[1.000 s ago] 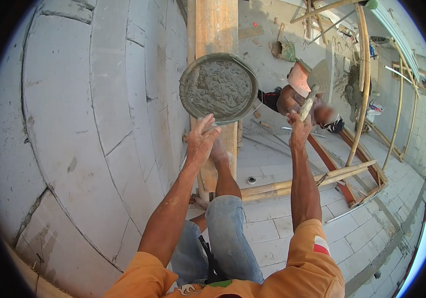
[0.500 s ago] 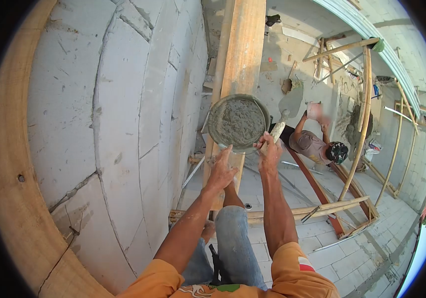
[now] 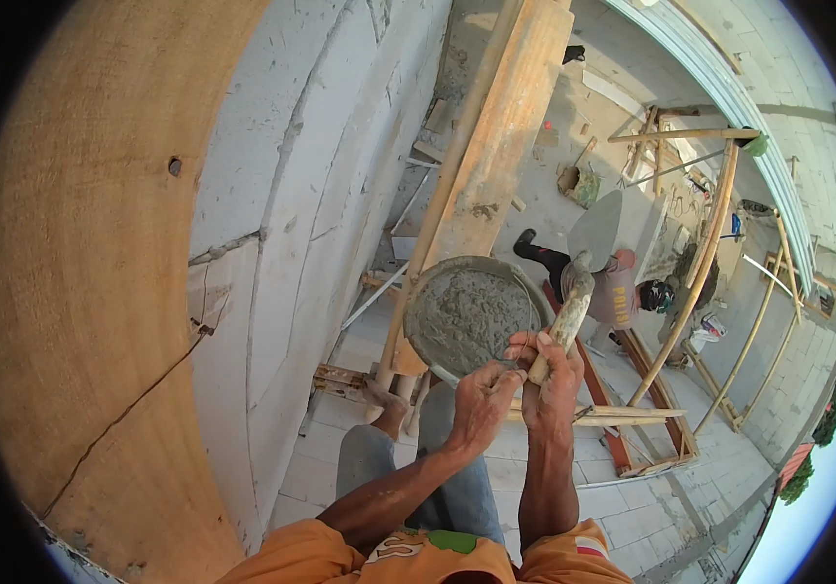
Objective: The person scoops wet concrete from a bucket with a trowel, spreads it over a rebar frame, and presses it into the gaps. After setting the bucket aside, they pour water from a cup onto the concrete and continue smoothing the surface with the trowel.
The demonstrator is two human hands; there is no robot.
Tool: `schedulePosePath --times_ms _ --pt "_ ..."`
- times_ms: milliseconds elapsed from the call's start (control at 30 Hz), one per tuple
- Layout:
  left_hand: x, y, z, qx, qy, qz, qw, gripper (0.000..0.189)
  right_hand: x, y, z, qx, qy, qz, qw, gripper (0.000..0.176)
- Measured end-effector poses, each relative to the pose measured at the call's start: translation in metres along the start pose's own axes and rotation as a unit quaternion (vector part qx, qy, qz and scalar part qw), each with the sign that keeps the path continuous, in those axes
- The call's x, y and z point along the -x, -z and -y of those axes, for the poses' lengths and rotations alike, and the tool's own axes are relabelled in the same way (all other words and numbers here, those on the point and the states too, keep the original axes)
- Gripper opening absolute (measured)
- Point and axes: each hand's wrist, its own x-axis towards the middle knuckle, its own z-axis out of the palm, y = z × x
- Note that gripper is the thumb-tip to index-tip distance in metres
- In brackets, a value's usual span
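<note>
A round bucket (image 3: 416, 343) of wet grey mortar (image 3: 471, 316) is in front of me, over the near end of a wooden plank. My right hand (image 3: 552, 375) is closed around the pale, mortar-stained handle of a trowel (image 3: 570, 321). The trowel's grey blade (image 3: 613, 224) points away from me, beyond the bucket's right side. At the bucket's near rim, my left hand (image 3: 486, 399) has its fingers bunched together, touching or almost touching the right fingertips. What the left fingers pinch, if anything, is hidden.
The long plank (image 3: 501, 146) runs away from me beside a pale block wall (image 3: 291, 195). A wide wooden board (image 3: 96, 243) fills the left. Below on the right, a co-worker (image 3: 617, 292) bends near wooden poles (image 3: 700, 263). A stained container (image 3: 578, 185) lies on the floor.
The bucket appears nearer and the view has turned. My left hand has moved from the bucket's rim toward my right hand. The trowel stays in my right hand. The co-worker has shifted.
</note>
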Motion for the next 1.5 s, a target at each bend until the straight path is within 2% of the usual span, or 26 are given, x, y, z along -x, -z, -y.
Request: schedulePosePath --times_ms 67,100,133,200,233,267,300,333,400,500,567,667,733,967,1233,1367,1500 --pt "0.045 0.0 -0.017 0.006 -0.017 -0.005 1.0 0.023 0.034 0.013 0.019 0.065 0.046 0.029 0.996 0.02" --pt "0.067 0.002 -0.03 -0.005 -0.018 0.007 1.0 0.024 0.044 0.032 0.026 0.096 0.093 0.013 0.991 0.022" --pt "0.091 0.005 -0.041 -0.018 -0.025 0.019 0.999 0.025 0.048 0.058 0.031 0.121 0.144 0.003 0.982 0.023" --pt "0.137 0.006 -0.052 -0.001 -0.012 0.026 1.0 0.028 0.035 0.153 0.009 0.159 0.179 -0.063 0.969 0.028" --pt "0.158 0.008 -0.059 0.011 0.009 0.079 0.997 0.03 0.031 0.206 -0.018 0.13 0.131 -0.063 0.981 0.031" --pt "0.18 0.01 -0.066 0.026 0.024 0.125 0.992 0.031 0.027 0.228 -0.038 0.107 0.08 -0.054 0.99 0.034" --pt "0.201 0.01 -0.073 0.045 0.0 0.145 0.988 0.036 0.032 0.232 -0.056 0.089 0.027 -0.048 0.995 0.034" --pt "0.222 0.011 -0.08 0.064 -0.024 0.157 0.985 0.041 0.038 0.227 -0.071 0.091 -0.004 -0.038 0.995 0.034" --pt "0.27 0.014 -0.09 0.081 -0.084 0.198 0.973 0.038 0.053 0.203 -0.093 0.107 -0.055 0.001 0.993 0.034" --pt "0.342 0.023 -0.117 0.097 -0.186 0.228 0.951 0.033 0.085 0.16 -0.103 0.154 -0.076 0.056 0.984 0.035" --pt "0.375 0.026 -0.126 0.101 -0.257 0.204 0.939 0.031 0.104 0.125 -0.104 0.179 -0.063 0.094 0.977 0.035" --pt "0.446 0.038 -0.154 0.151 -0.308 0.317 0.884 0.033 0.143 0.073 -0.093 0.209 -0.033 0.15 0.966 0.035" --pt "0.481 0.046 -0.163 0.141 -0.338 0.34 0.866 0.031 0.17 0.041 -0.084 0.218 -0.009 0.187 0.958 0.035" --pt "0.566 0.073 -0.183 0.108 -0.419 0.348 0.832 0.027 0.263 -0.05 -0.063 0.234 0.056 0.316 0.918 0.036" --pt "0.66 0.137 -0.18 0.076 -0.499 0.216 0.836 0.024 0.381 -0.12 -0.074 0.223 0.095 0.475 0.846 0.037" --pt "0.72 0.18 -0.177 0.069 -0.539 0.112 0.832 0.024 0.448 -0.149 -0.088 0.207 0.097 0.559 0.797 0.038" --pt "0.785 0.238 -0.173 0.074 -0.563 -0.032 0.822 0.024 0.504 -0.176 -0.108 0.19 0.092 0.633 0.745 0.039"
